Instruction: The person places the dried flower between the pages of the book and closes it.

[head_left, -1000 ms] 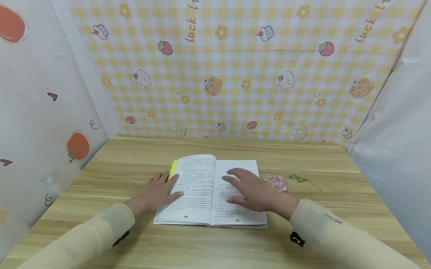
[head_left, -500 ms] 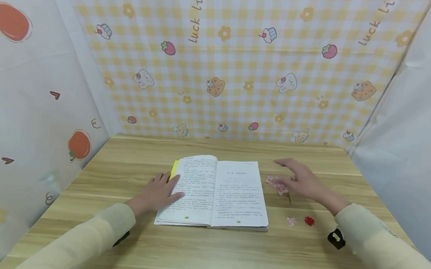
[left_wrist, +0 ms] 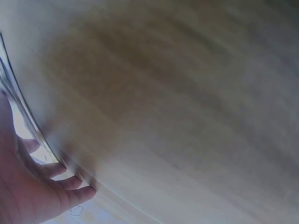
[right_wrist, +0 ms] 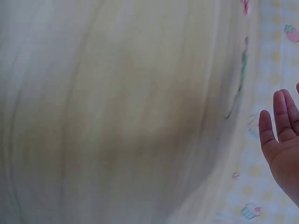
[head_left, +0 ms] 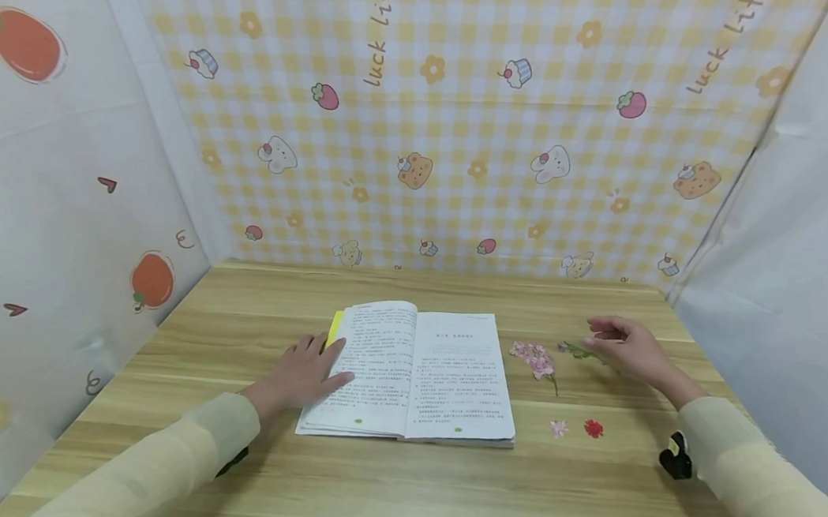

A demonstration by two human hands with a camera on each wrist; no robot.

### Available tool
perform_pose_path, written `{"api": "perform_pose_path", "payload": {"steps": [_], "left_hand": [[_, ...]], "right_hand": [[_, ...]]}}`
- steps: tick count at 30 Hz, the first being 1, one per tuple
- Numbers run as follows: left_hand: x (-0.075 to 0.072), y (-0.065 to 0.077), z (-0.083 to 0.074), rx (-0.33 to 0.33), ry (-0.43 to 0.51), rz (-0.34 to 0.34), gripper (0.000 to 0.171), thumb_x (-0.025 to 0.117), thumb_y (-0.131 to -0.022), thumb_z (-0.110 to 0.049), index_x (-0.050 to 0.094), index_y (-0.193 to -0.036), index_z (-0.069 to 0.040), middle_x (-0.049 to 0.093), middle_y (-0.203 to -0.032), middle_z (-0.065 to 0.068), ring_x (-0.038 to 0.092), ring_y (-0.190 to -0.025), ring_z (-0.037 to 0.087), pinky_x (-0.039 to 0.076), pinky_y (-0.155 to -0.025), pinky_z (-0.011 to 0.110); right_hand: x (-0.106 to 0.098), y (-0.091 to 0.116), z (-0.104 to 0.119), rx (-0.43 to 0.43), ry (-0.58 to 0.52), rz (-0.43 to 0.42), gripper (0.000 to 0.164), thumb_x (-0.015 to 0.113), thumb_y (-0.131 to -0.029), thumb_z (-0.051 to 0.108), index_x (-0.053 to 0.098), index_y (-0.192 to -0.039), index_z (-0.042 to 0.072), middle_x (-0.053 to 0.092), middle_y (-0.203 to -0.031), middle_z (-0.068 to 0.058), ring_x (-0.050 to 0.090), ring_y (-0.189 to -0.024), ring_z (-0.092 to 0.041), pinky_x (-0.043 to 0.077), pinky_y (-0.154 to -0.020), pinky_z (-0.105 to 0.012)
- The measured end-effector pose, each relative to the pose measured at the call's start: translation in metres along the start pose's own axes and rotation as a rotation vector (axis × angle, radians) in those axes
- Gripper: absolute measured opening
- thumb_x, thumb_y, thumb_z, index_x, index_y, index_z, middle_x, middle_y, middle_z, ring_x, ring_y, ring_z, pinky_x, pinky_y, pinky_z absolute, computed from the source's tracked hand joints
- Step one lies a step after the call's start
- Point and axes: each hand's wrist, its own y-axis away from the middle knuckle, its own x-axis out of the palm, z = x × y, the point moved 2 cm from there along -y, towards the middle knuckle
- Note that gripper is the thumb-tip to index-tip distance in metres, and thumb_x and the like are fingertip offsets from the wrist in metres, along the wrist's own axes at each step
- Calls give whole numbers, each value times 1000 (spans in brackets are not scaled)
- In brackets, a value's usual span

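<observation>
An open book lies on the wooden table, showing printed pages and a strip of yellow cover at its left edge. My left hand rests along the left edge of the book, thumb and a finger over the page. To the right, my right hand is held over the table beside a green-stemmed flower sprig, fingers loosely bent and holding nothing that I can see. In the right wrist view the sprig lies apart from the extended fingers. A pink flower sprig lies between the book and that hand.
A small pale pink blossom and a red blossom lie nearer the front, right of the book. The wooden table ends at a yellow checked backdrop, with white cloth panels on both sides.
My right hand has moved off the book's right page, past the pink sprig, to beside the green-stemmed sprig. The small blossoms have come into sight. My left hand stays in place.
</observation>
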Motion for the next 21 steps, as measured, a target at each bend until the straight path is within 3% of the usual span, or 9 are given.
{"api": "perform_pose_path", "payload": {"steps": [8, 14, 21], "left_hand": [[4, -2, 2, 11, -15, -12, 79, 37, -97, -63, 32, -152, -6, 32, -147, 30, 33, -131, 49, 32, -100, 63], [5, -1, 2, 12, -1, -20, 79, 39, -97, -63, 33, -151, -6, 33, -147, 31, 33, -131, 49, 32, -100, 63], [6, 0, 3, 9, 3, -23, 78, 39, -97, -62, 34, -151, -6, 33, -146, 30, 34, -131, 49, 32, -99, 63]], "right_hand": [[-3, 3, -35, 80, 47, 31, 51, 66, -94, 31, 57, -128, -6, 63, -114, -20, 58, -96, -20, 50, -73, -24], [3, 2, -38, 109, 59, 72, 51, 69, -91, 33, 60, -126, -4, 63, -112, -16, 56, -94, -23, 47, -73, -32], [8, 0, -38, 94, 96, 42, 45, 69, -92, 31, 64, -123, -2, 62, -115, -18, 57, -99, -26, 46, -81, -40]]}}
